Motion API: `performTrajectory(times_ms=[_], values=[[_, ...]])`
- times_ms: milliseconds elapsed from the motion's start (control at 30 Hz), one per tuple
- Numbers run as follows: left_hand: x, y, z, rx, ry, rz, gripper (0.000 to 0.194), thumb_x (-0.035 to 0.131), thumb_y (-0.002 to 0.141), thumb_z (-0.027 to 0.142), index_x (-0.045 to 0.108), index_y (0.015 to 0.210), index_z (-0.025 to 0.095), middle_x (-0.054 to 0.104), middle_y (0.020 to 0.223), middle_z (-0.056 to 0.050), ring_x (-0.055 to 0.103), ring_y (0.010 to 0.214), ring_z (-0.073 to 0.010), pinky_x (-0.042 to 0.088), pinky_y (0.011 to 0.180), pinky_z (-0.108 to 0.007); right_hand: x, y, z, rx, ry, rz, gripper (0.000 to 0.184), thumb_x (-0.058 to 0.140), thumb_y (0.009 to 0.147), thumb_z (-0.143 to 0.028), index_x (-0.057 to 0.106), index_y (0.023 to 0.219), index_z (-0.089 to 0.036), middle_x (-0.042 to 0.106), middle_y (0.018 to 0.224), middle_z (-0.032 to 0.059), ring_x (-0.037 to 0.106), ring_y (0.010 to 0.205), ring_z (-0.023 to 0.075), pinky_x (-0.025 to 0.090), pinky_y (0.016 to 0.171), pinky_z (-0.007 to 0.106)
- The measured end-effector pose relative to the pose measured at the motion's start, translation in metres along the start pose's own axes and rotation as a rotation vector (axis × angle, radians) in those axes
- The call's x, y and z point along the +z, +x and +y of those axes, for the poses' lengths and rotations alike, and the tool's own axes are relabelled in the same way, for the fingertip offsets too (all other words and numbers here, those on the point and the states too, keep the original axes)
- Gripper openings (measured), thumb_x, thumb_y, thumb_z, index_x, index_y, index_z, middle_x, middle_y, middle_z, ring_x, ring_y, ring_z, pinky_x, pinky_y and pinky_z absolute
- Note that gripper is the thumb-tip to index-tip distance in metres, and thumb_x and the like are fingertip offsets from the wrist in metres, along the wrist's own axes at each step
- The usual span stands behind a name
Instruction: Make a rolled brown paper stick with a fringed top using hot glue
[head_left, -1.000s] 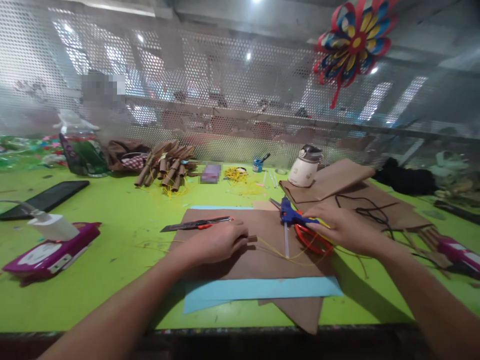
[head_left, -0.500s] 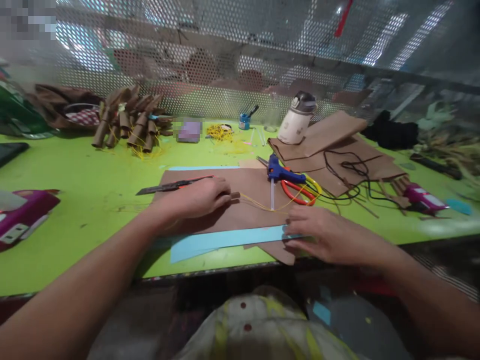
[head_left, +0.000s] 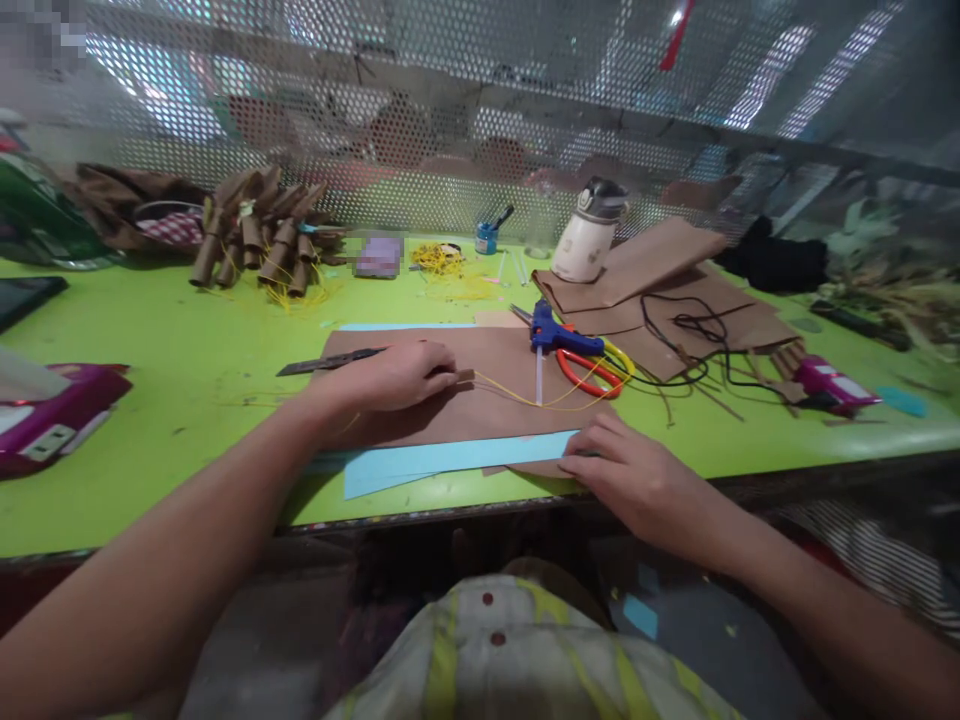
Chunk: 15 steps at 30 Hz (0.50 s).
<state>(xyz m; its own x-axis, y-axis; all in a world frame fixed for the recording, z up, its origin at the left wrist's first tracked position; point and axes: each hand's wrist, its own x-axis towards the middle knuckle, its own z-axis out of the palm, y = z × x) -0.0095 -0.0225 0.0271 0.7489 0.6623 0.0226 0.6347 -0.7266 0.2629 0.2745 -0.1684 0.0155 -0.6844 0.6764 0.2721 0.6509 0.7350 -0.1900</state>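
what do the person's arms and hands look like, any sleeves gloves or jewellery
Both forearms are bare along all that shows, with no sleeve cuffs in view. The left hand and right hand wear no gloves, and no rings, watch or bracelets can be seen. The fingers are uncovered. At the bottom edge a pale shirt with yellow-green stripes and small dark buttons shows.

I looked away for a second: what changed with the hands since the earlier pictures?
The right hand left the blue glue gun and scissors and came toward the table's near edge, onto the end of the blue paper strip. The left hand stayed closed on a small brown roll on the brown paper.
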Motion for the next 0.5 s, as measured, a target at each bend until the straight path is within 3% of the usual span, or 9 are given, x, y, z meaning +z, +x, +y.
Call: performTrajectory(times_ms=[267, 500], values=[[-0.001, -0.001, -0.001, -0.014, 0.011, 0.009, 0.037, 0.038, 0.091, 0.042, 0.064, 0.087, 0.016, 0.065, 0.085, -0.007, 0.054, 0.07, -0.0166, 0.039, 0.064, -0.026, 0.01, 0.004, 0.003, 0.049, 0.206, 0.262, 0.016, 0.048, 0.09, -0.01, 0.06, 0.095, -0.018, 0.063, 0.088, 0.0087, 0.056, 0.081, 0.0192, 0.048, 0.072, 0.035], [0.0, -0.001, -0.002, -0.019, 0.006, 0.008, 0.039, 0.036, 0.092, 0.044, 0.064, 0.088, 0.017, 0.065, 0.085, -0.008, 0.056, 0.071, -0.017, 0.039, 0.063, -0.026, -0.017, -0.001, -0.008, -0.035, 0.222, 0.281, 0.028, 0.052, 0.085, -0.005, 0.062, 0.104, -0.023, 0.065, 0.102, 0.0102, 0.059, 0.098, 0.0233, 0.049, 0.082, 0.043]])
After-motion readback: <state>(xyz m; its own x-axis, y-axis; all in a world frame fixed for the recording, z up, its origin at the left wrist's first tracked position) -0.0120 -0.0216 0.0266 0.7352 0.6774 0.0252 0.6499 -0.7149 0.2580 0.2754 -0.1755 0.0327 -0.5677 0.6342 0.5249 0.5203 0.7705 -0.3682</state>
